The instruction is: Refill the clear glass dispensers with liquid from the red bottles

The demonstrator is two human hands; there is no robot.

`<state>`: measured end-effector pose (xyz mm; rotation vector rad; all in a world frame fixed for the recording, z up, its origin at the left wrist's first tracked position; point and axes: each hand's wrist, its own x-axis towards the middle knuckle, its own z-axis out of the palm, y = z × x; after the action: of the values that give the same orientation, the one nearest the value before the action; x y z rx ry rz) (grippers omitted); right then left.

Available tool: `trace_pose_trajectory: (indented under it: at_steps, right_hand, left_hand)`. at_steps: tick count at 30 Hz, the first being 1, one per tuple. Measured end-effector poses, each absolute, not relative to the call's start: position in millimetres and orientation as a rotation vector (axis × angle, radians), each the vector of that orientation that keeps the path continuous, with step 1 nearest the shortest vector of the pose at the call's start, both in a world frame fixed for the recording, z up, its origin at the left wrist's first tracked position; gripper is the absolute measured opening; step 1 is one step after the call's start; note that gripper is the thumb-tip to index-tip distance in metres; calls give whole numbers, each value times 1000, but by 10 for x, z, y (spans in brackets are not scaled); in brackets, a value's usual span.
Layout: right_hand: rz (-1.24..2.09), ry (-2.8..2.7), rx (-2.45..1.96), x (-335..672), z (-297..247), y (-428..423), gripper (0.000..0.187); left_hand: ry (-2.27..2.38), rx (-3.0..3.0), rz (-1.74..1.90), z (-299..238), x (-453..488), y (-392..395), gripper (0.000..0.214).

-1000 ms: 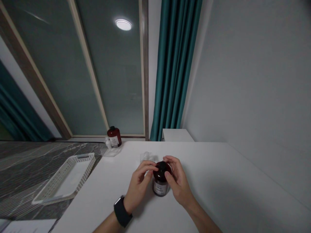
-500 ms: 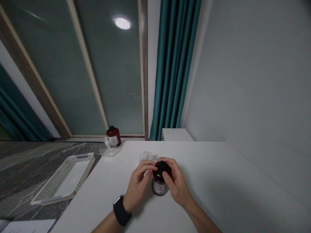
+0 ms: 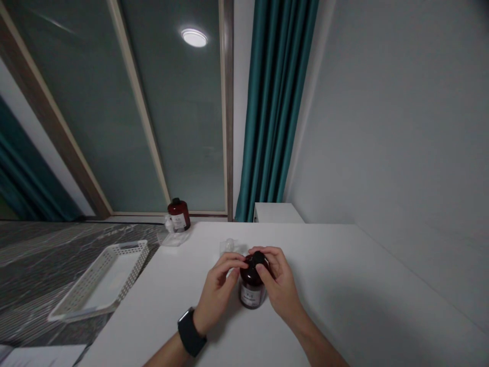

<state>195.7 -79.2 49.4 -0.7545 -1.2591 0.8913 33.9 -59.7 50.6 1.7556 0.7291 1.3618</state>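
Brown bottle (image 3: 250, 291): upright on the white table (image 3: 344, 285), near its front middle, between both hands, pale label turned toward the camera.
Black cap (image 3: 259, 258): on the bottle's neck, mostly covered by fingers; seated tight or loose, cannot tell.
Left hand (image 3: 218, 291): curved in from the left, thumb and forefinger tips pressed against the bottle's shoulder just under the cap; probably bracing the body so it neither spins nor tips.
Right hand (image 3: 281, 289): closed over the cap from the right, thumb in front and fingers arched over the top, pinching it all round; a wrapped hold that suits a small round top.
Watch (image 3: 189, 331): dark band on the left wrist, low in the view.
Clear packet (image 3: 231, 246): flat on the table just behind the hands, apart from the bottle, within easy reach.
Second bottle (image 3: 179, 214): same brown kind, upright at the table's far left corner by the window, well apart from the hands.
Small white piece (image 3: 168, 223): just beside the second bottle; too small to tell what it is.
White basket (image 3: 132, 246): shallow and perforated, on the dark veined surface just beside the table's left edge, nothing visible inside.
Teal curtain (image 3: 275, 102): hanging behind the table's far edge.
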Motion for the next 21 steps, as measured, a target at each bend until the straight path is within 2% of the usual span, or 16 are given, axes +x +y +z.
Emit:
trace_pose_trajectory:
  at_steps: [8, 15, 19, 21]
  right_hand:
    - [825, -1028, -934, 2263, 411, -617, 28]
    - [447, -1297, -1265, 2721, 60, -317, 19]
    - [312, -1429, -1342, 2958, -59, -189, 7]
    - [262, -1472, -1380, 3041, -116, -137, 10]
  left_hand:
    - [751, 1783, 1352, 506, 323, -590, 23]
    - [738, 1779, 1350, 481, 317, -570, 22]
    - [745, 1766, 1324, 490, 315, -579, 21]
    - [747, 1758, 1321, 494, 314, -581, 21]
